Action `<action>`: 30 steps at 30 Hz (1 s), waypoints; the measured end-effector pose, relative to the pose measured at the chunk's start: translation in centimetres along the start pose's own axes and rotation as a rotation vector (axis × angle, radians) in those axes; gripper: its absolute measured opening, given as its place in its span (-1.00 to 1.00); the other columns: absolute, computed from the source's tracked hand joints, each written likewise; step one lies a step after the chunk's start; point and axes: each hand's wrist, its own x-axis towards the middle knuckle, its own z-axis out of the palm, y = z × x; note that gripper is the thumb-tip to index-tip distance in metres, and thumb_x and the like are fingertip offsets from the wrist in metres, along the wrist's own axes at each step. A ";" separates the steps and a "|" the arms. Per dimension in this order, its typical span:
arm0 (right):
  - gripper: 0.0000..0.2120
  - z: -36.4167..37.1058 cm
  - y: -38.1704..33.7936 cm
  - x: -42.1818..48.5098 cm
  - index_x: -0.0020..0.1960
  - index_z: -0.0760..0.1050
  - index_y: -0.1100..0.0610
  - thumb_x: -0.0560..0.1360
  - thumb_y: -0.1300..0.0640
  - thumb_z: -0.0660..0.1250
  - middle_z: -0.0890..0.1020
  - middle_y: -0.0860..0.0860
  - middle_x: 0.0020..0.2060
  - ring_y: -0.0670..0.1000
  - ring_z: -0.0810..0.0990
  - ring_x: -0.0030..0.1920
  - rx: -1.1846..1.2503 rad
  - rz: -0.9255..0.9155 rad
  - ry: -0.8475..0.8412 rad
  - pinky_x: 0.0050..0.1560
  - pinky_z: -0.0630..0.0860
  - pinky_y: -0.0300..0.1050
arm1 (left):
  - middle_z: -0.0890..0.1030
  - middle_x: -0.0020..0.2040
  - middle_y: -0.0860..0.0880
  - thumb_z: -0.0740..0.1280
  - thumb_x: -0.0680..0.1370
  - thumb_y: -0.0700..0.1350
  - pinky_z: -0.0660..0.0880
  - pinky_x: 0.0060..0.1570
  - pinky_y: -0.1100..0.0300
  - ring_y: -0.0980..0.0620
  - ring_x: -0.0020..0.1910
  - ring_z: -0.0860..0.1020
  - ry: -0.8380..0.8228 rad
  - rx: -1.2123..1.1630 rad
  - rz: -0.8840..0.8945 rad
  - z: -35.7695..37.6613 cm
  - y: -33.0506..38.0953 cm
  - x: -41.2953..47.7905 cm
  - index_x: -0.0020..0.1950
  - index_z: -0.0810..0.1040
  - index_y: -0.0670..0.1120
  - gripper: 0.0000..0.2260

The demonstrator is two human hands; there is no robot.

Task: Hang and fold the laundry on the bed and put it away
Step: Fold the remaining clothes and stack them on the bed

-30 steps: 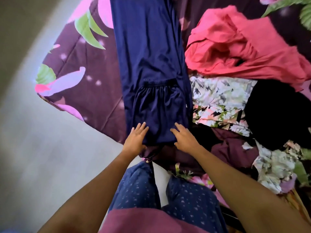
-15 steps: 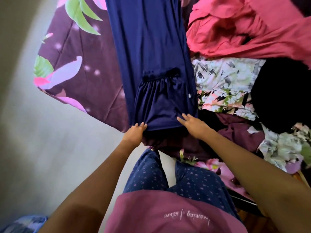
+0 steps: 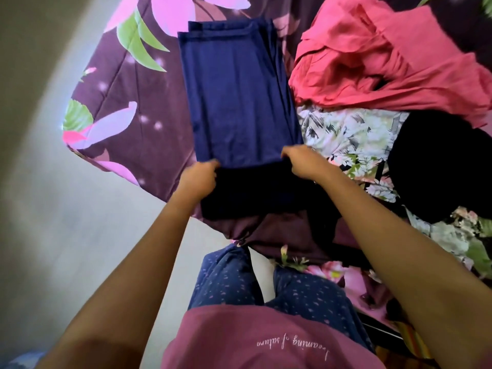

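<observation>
Navy garment (image 3: 239, 97): lies lengthwise on the near corner of the bed (image 3: 127, 89). Its far hem points up the bed, and its near part sits doubled in shadow under my hands.
Left grip (image 3: 198, 179): fingers curled and clamped on the left end of the near fold.
Right grip (image 3: 303, 162): clamped the same way on the right end of that fold.
Handling: I judge it light, limp and a little slick. It has no stiffness, so it will sag wherever I let go.
Where to hold: both corners of the fold, kept taut between them so the layers stay square.
Neighbours: a floral garment (image 3: 351, 134) just beside its right edge, a pink garment (image 3: 372, 62) beyond, and a black garment (image 3: 439, 161) farther right.
Risk: the stacked edges may slide apart, or the hem may snag the pile.
</observation>
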 end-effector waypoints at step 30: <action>-0.41 7.1 -0.7 -5.7 0.51 0.15 0.09 0.53 0.41 0.04 0.24 0.20 0.46 0.20 0.31 0.38 -0.230 -0.207 -0.590 0.31 0.29 -0.01 | 0.31 0.44 -0.12 0.04 0.61 -0.24 0.30 0.30 0.04 -0.16 0.34 0.36 -0.707 0.283 0.191 7.6 0.4 -4.7 0.50 0.19 -0.04 -0.56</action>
